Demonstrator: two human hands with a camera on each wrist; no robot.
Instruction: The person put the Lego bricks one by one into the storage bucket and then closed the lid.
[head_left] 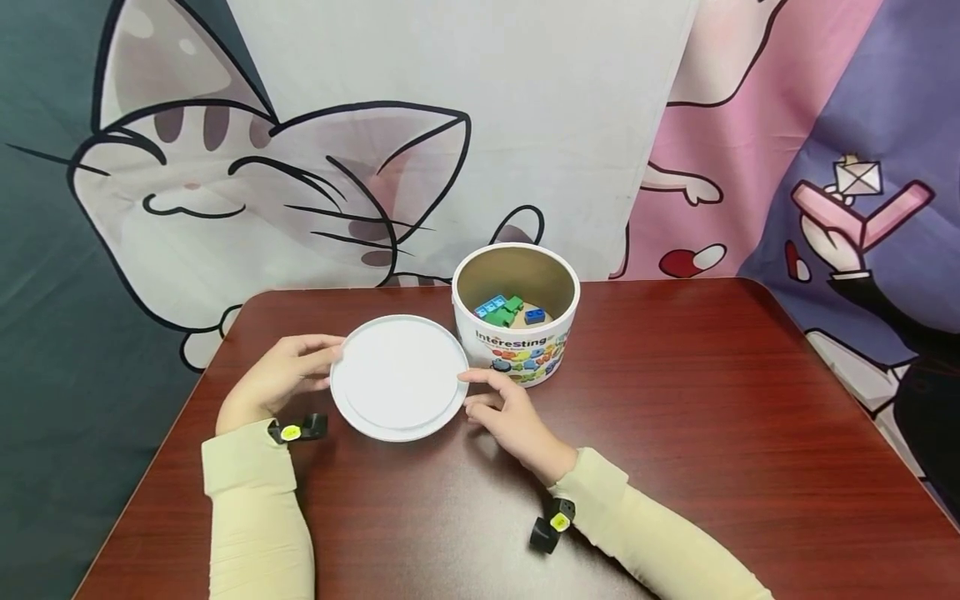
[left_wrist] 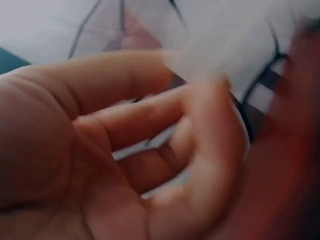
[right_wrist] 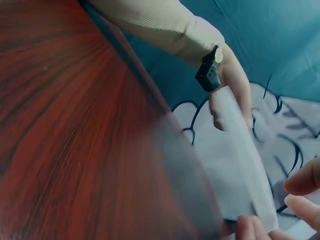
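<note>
A round white lid is held up in front of me between both hands, tilted so its face shows. My left hand pinches its left rim, thumb on the near face; the left wrist view shows that hand's bent fingers close up and blurred. At the opposite rim is my right hand, its index finger on the edge and other fingertips just below. From the right wrist the lid appears edge-on, with right fingertips on both sides. Behind the lid stands a white printed bucket, topless, with several bricks inside.
The dark red wooden table extends to the right of the bucket. Its back edge meets a cartoon-printed cloth backdrop. The bucket stands near that back edge, close to the lid's right side.
</note>
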